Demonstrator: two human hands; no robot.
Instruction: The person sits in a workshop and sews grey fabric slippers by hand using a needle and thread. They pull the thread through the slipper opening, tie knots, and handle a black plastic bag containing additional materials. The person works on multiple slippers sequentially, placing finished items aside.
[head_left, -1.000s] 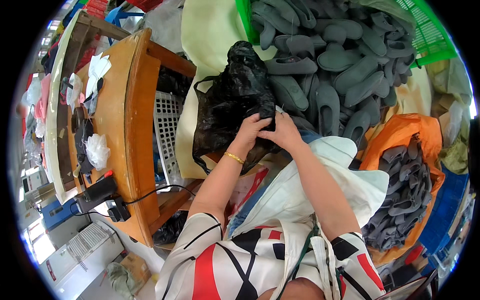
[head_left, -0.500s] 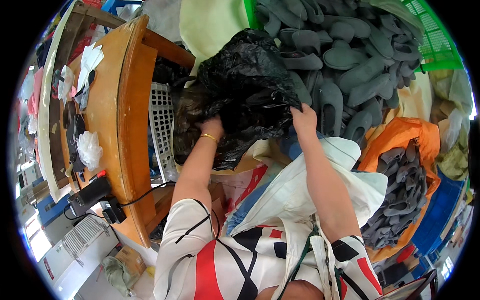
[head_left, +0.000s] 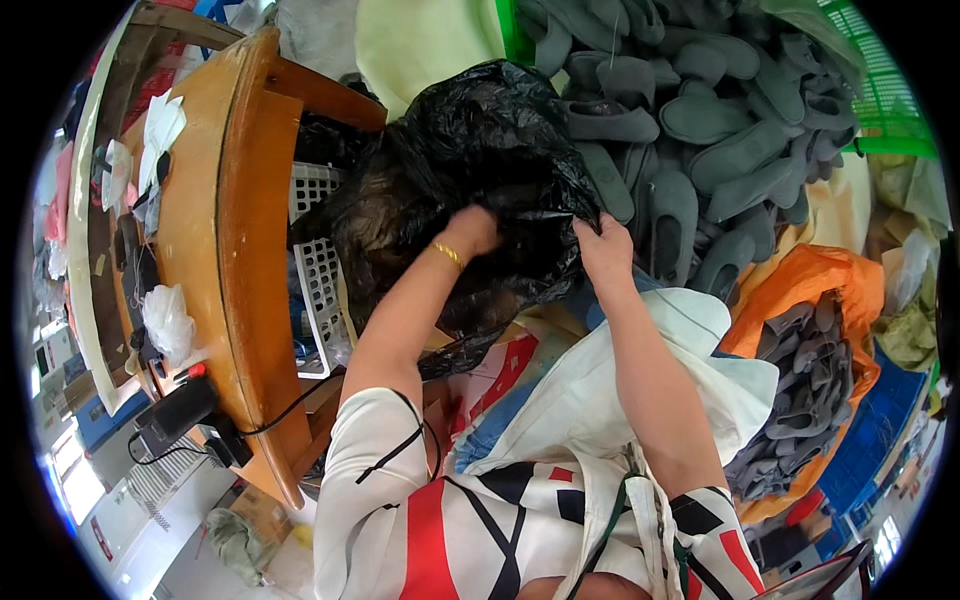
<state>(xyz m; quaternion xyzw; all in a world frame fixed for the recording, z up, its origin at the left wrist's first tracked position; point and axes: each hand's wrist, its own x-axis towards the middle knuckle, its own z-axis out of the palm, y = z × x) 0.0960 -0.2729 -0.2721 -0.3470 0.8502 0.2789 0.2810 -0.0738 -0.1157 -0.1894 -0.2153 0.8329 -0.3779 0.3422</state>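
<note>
Both hands, left [head_left: 472, 232] and right [head_left: 603, 250], grip the black plastic bag [head_left: 480, 150] from below.

L hand [head_left: 470, 232] fisted, fwd | R hand [head_left: 605, 250] pinch grip, fwd

left hand [head_left: 470, 232]: fingers buried in crumpled black plastic bag [head_left: 480, 150], centre frame | bag contents: unseen | white slotted plastic basket [head_left: 318, 270]: mostly behind bag and curved orange wooden counter [head_left: 235, 200] | green mesh crate [head_left: 885, 90]: cut off, upper right
</note>
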